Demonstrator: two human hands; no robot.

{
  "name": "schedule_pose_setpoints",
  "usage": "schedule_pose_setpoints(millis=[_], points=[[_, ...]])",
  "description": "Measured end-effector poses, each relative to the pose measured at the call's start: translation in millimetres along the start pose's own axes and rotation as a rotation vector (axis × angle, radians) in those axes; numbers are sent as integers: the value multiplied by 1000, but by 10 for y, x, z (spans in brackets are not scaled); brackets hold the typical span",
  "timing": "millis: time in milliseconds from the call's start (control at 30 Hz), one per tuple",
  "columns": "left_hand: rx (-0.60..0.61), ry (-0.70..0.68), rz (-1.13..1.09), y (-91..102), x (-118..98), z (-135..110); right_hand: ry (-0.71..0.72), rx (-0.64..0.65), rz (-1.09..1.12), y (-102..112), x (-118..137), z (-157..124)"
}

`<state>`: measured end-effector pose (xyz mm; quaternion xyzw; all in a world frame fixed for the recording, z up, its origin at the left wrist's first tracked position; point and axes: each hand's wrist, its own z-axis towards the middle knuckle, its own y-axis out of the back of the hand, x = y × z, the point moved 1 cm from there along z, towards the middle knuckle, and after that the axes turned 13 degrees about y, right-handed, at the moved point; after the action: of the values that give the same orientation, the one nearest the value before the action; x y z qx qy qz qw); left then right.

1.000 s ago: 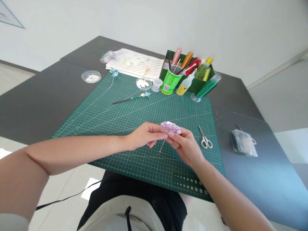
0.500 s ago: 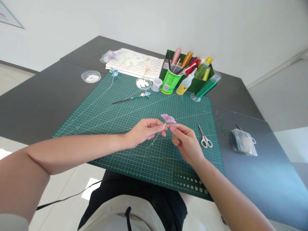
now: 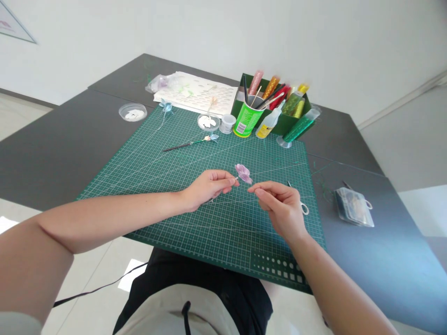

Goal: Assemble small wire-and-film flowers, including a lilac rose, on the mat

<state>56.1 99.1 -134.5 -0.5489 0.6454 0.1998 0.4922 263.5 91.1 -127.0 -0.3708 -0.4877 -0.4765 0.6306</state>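
Pinched by its stem in my left hand (image 3: 217, 187) is a small artificial flower (image 3: 243, 172) with pale purple petals, tilted toward the right above the cutting mat (image 3: 167, 179). Just right of the petals, apart from them, my right hand (image 3: 277, 202) has thumb and forefinger pressed together. Whatever is between those fingertips, perhaps nothing, is too small to make out. Partly behind the right hand lies a pair of scissors (image 3: 305, 208), with one white handle loop showing.
Beyond the hands lie a dark stick with a small blue flower (image 3: 190, 143), a dish of white pieces (image 3: 208, 122), a green can of tools (image 3: 246, 120) and a glue bottle (image 3: 268, 123). A green box (image 3: 300, 122) holds coloured tubes. At right sits a clear plastic case (image 3: 354, 207).
My right hand has moved right, away from the flower and my left hand, and now covers much of the scissors. The flower has turned in my left hand, its petals tilting more to the right.
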Motion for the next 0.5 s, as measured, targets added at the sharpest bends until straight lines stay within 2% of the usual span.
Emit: schedule_pose_setpoints(millis=[300, 500], points=[[18, 23, -29, 5, -1, -4, 58, 11, -129, 51, 36, 1], [-18, 29, 150, -23, -7, -17, 100, 4, -149, 79, 71, -24]])
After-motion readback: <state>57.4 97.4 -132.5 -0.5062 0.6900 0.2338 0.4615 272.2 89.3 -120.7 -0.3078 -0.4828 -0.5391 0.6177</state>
